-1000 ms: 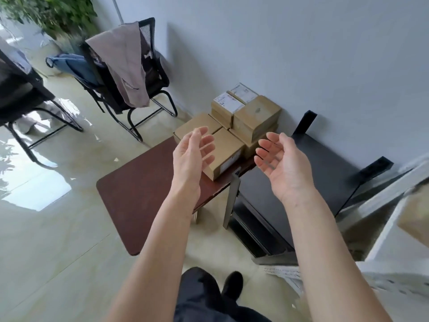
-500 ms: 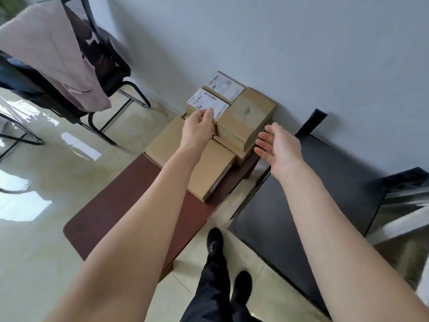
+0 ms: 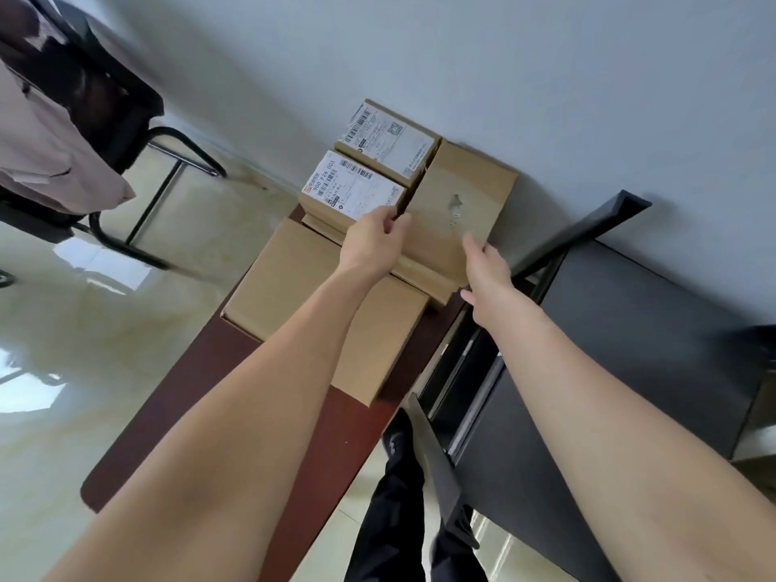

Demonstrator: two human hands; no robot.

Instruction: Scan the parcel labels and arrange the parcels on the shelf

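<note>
Several cardboard parcels are stacked at the far end of a low dark-red table (image 3: 218, 392), against the wall. Two small ones carry white labels, the nearer labelled parcel (image 3: 352, 189) and the farther labelled parcel (image 3: 386, 136). To their right a plain brown parcel (image 3: 457, 191) lies on top of another box (image 3: 424, 275). My left hand (image 3: 371, 243) curls its fingers into the gap at the plain parcel's left edge. My right hand (image 3: 489, 275) lies against its near right corner, fingers straight, thumb spread. A wide flat parcel (image 3: 294, 283) sits in front, under my left forearm.
A black metal shelf (image 3: 630, 329) stands right of the table against the grey wall. A black chair (image 3: 105, 98) draped with a pale garment (image 3: 42, 153) is at the left on the glossy floor. My dark trouser leg and shoe (image 3: 399, 497) are between table and shelf.
I have stepped closer to the stack. My left hand moved from the labelled parcel to the plain parcel's left edge, and my right hand came forward onto its right corner.
</note>
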